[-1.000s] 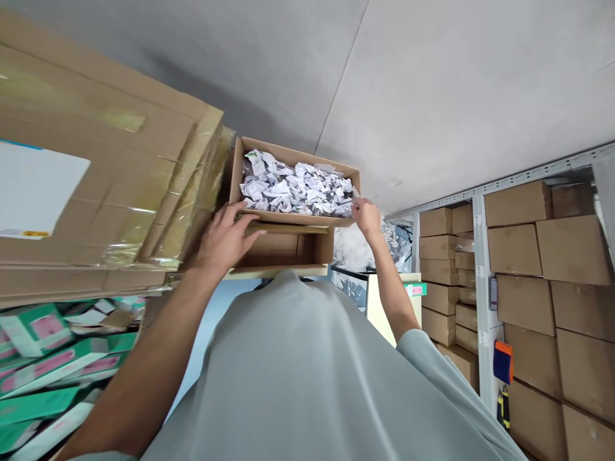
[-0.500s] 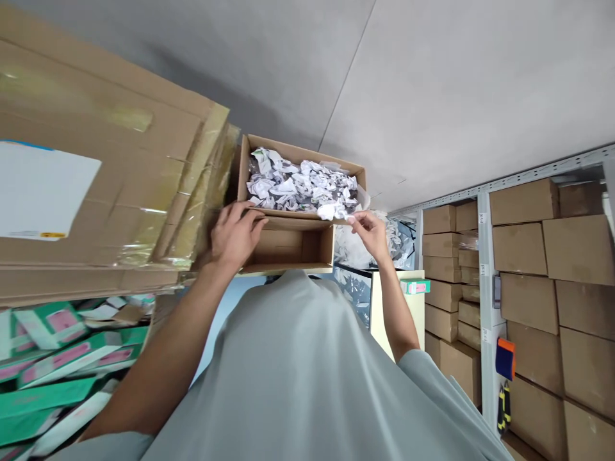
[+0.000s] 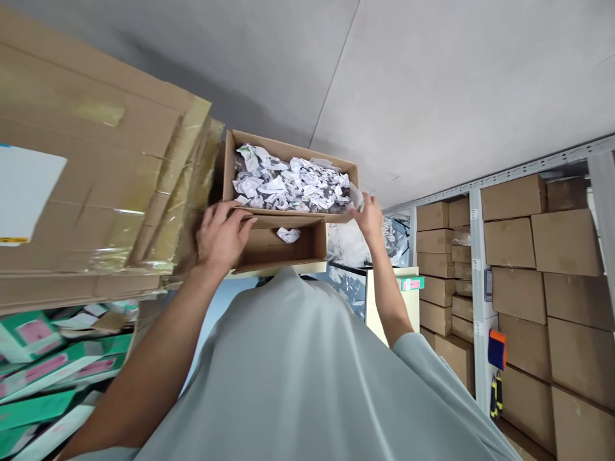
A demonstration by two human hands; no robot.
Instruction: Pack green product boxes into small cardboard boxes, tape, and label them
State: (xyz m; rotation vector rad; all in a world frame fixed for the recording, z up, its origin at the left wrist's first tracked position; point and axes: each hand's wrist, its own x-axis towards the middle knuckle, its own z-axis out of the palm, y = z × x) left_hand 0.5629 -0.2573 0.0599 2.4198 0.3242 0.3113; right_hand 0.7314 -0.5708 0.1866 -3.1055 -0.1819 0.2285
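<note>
A cardboard box (image 3: 291, 153) full of crumpled white paper stands against the wall. In front of it, a second open cardboard box (image 3: 259, 246) holds one crumpled piece of paper (image 3: 289, 235). My left hand (image 3: 223, 234) has its fingers curled over the left end of the edges where the two boxes meet. At the right end of the paper-filled box is my right hand (image 3: 368, 218), its fingertips closed by a whitish translucent piece (image 3: 356, 196). Whether that piece is in the fingers, I cannot tell.
Flattened taped cartons (image 3: 106, 173) lean at the left, above a heap of green-and-white packets (image 3: 52, 378). A white plastic bag (image 3: 350, 243) lies beyond a cabinet (image 3: 372, 307) on the right. Shelves (image 3: 476, 256) with stacked cartons (image 3: 516, 294) stand farther right.
The crumpled piece of paper has left my right hand and now lies in the front box. My right hand has shifted to the paper-filled box's right corner; my left hand stays on the edge.
</note>
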